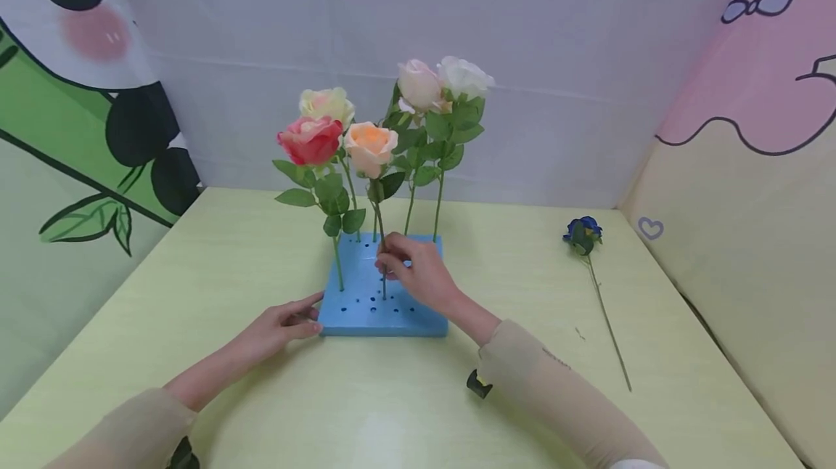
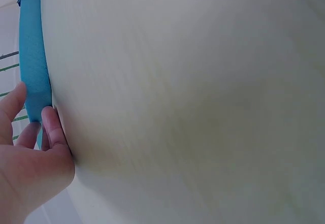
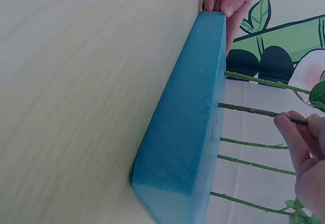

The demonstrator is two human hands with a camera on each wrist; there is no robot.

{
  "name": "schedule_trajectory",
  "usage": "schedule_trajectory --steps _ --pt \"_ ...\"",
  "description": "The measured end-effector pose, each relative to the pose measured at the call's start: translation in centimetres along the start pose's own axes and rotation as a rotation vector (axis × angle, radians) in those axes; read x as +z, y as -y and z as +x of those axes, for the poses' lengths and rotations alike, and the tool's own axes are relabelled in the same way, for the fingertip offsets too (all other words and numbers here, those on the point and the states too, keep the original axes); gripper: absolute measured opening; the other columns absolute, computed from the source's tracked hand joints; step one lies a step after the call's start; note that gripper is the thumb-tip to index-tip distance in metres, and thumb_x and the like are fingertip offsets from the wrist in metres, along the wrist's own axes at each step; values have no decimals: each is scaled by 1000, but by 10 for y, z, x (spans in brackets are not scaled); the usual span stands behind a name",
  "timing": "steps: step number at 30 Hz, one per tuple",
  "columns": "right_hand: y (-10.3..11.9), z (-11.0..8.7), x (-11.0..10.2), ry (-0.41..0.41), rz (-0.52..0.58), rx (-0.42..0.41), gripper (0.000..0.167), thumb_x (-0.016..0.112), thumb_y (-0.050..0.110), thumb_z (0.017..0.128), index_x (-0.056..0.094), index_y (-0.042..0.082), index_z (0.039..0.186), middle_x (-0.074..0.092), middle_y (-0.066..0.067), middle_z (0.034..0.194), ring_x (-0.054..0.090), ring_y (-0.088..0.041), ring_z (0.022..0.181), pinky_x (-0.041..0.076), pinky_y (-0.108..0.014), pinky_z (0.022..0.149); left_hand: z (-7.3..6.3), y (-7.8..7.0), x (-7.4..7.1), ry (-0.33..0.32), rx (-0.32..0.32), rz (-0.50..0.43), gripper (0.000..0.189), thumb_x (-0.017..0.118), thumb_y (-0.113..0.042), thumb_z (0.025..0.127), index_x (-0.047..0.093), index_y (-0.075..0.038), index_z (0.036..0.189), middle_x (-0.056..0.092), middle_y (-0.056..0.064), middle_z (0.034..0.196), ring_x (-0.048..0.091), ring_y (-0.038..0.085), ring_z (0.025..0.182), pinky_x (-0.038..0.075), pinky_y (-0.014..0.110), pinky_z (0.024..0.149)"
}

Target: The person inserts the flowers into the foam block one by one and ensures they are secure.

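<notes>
At the front left corner of a blue foam block (image 1: 385, 321), my left hand (image 1: 281, 327) holds its edge, thumb at the upper edge and fingers against the end face. Between thumb and fingertips, my right hand (image 1: 418, 269) pinches the dark stem of a peach artificial rose (image 1: 370, 148). The stem's lower end (image 3: 228, 106) meets the top of the block near the front. A red-pink rose (image 1: 310, 140) stands upright at the block's left side, with a pale yellow rose (image 1: 326, 104) behind it. Further back rise a pale pink rose (image 1: 419, 84) and a white rose (image 1: 465, 77).
A blue rose (image 1: 583, 234) lies on the table at the right, its long stem towards the front. Several small holes dot the block's top. A pale cloth wall (image 1: 555, 91) closes off the back, with painted panels (image 1: 738, 186) on both sides.
</notes>
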State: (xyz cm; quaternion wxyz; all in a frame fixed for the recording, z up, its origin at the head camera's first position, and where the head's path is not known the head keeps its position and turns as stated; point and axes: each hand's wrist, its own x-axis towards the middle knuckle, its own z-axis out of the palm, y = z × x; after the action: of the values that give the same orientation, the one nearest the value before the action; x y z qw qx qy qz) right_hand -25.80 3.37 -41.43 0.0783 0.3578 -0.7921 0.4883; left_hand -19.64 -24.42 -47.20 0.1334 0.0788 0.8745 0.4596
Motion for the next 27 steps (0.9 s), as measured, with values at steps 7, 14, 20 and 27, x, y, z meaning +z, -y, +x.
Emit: schedule_trajectory --steps 7,14,20,27 --pt "-6 -1 -2 10 75 50 8 58 8 99 62 3 94 71 -16 90 73 -34 86 59 -23 71 -1 -1 -2 2 -10 -1 68 66 -35 94 37 -15 153 60 13 130 57 22 110 46 32 90" --pt "-3 2 -1 15 53 2 7 60 9 97 65 4 95 72 -14 87 74 -32 82 58 -22 70 0 -1 -1 3 -23 -9 69 67 -37 93 38 -16 153 60 12 129 56 21 109 46 32 89" --pt "-3 2 -1 20 72 24 9 61 9 97 66 2 99 74 -16 90 74 -33 83 58 -23 70 -1 0 -2 0 -23 -14 69 68 -36 93 38 -16 153 61 12 130 57 21 109 46 31 88" --pt "-2 2 -2 29 51 26 11 60 9 97 66 0 101 74 -16 91 74 -29 83 58 -21 70 -1 -1 -1 -1 -23 -22 69 67 -37 93 39 -16 153 60 12 130 57 21 110 46 32 89"
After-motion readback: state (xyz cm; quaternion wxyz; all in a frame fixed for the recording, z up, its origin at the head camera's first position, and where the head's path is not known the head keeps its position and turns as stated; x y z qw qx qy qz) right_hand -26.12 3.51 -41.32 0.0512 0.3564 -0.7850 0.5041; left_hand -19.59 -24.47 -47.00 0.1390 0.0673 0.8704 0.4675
